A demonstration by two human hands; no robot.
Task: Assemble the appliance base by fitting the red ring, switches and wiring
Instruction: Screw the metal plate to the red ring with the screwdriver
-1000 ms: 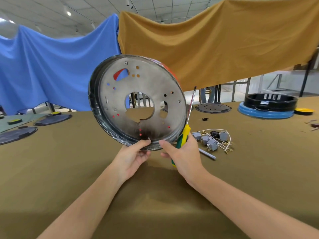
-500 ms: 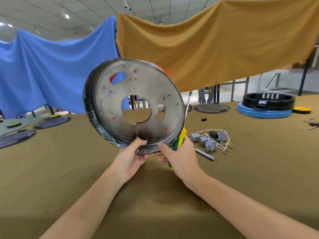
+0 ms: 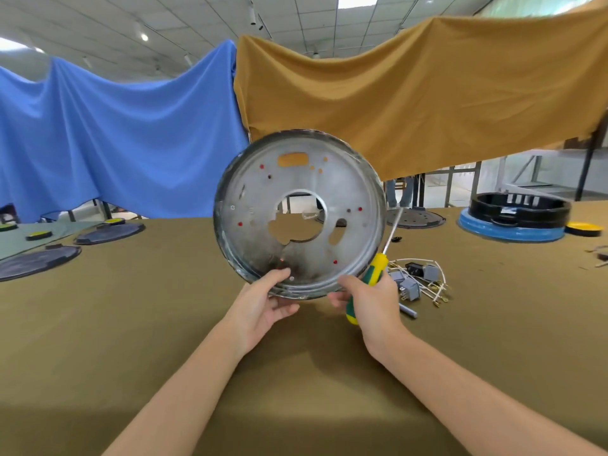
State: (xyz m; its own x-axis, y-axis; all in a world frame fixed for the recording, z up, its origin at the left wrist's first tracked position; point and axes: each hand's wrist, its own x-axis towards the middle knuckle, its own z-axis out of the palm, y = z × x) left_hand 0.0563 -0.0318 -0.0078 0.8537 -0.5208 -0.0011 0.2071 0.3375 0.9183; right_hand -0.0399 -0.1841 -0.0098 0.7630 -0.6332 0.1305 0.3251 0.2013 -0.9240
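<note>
I hold a round metal base plate (image 3: 345, 189) upright above the table, its face toward me, with a large centre cutout and several small holes showing red behind them. My left hand (image 3: 263, 307) pinches its bottom rim, thumb on the face. My right hand (image 3: 375, 304) steadies the rim's lower right with thumb and fingertips while gripping a yellow-and-green screwdriver (image 3: 370, 278), shaft pointing up behind the plate. Grey switches with white wiring (image 3: 418, 281) lie on the table just right of my right hand.
A black housing on a blue ring (image 3: 516, 218) stands at the far right with a yellow cap (image 3: 584, 228) beside it. Dark round discs (image 3: 36, 263) lie at the left and one (image 3: 416, 218) behind the plate. A small metal rod (image 3: 408, 311) lies near the switches.
The plate has turned in my hands so its oblong slot is now at the top, and it faces me more squarely. Both hands keep their hold at the bottom rim.
</note>
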